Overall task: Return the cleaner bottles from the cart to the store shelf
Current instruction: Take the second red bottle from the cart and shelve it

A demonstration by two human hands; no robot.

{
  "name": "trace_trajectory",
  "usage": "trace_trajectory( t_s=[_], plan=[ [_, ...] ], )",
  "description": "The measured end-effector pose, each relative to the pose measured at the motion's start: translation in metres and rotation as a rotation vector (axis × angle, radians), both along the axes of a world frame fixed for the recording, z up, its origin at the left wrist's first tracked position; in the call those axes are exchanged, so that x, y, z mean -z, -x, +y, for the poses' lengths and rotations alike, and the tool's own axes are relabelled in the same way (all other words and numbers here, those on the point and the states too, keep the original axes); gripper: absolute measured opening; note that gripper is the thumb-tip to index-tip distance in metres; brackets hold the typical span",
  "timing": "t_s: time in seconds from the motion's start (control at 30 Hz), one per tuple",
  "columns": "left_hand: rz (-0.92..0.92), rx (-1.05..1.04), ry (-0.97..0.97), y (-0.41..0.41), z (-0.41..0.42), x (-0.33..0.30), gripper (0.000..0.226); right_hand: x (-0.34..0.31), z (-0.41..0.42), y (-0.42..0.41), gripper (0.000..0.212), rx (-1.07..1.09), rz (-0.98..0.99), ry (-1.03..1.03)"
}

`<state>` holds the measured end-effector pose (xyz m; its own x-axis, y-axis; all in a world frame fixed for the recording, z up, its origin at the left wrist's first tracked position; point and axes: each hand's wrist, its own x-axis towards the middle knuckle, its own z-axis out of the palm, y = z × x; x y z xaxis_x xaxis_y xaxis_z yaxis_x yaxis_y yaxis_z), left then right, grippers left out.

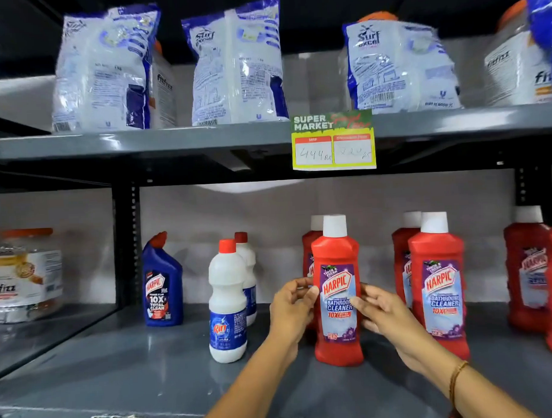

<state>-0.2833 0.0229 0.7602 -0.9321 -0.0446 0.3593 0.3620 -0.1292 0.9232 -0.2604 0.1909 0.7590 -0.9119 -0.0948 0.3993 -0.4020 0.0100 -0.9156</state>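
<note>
A red Harpic bathroom cleaner bottle (336, 288) with a white cap stands upright on the grey lower shelf (149, 369). My left hand (292, 308) touches its left side with the fingers curled against the label. My right hand (381, 311) rests on its right side, fingers spread along the label. Whether the hands grip the bottle or only touch it is not clear. More red Harpic bottles stand behind it (310, 254) and to the right (438, 281), with others (527, 269) at the far right. The cart is out of view.
Left of the red bottles stand two white Rin bottles (227, 304), a blue Harpic toilet cleaner (161, 284) and a jar (23, 277) beyond a black upright (125, 245). The upper shelf (172, 139) holds Surf Excel bags (238, 66) and carries a yellow price tag (332, 141).
</note>
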Motion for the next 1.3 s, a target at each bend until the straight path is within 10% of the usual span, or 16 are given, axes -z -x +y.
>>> trace_trajectory(
  t_s=[0.67, 1.0, 1.3],
  plan=[
    [-0.067, -0.078, 0.002, 0.006, -0.010, 0.000, 0.019, 0.010, -0.010, 0.030, 0.037, 0.001, -0.044, 0.013],
    [0.088, -0.221, 0.010, -0.066, -0.069, -0.014, 0.022, 0.004, -0.053, -0.033, 0.050, 0.474, 0.192, 0.215],
    [0.089, -0.223, 0.055, -0.153, -0.153, -0.005, 0.022, -0.011, -0.163, -0.116, 0.034, 0.215, 0.185, 0.358]
  ],
)
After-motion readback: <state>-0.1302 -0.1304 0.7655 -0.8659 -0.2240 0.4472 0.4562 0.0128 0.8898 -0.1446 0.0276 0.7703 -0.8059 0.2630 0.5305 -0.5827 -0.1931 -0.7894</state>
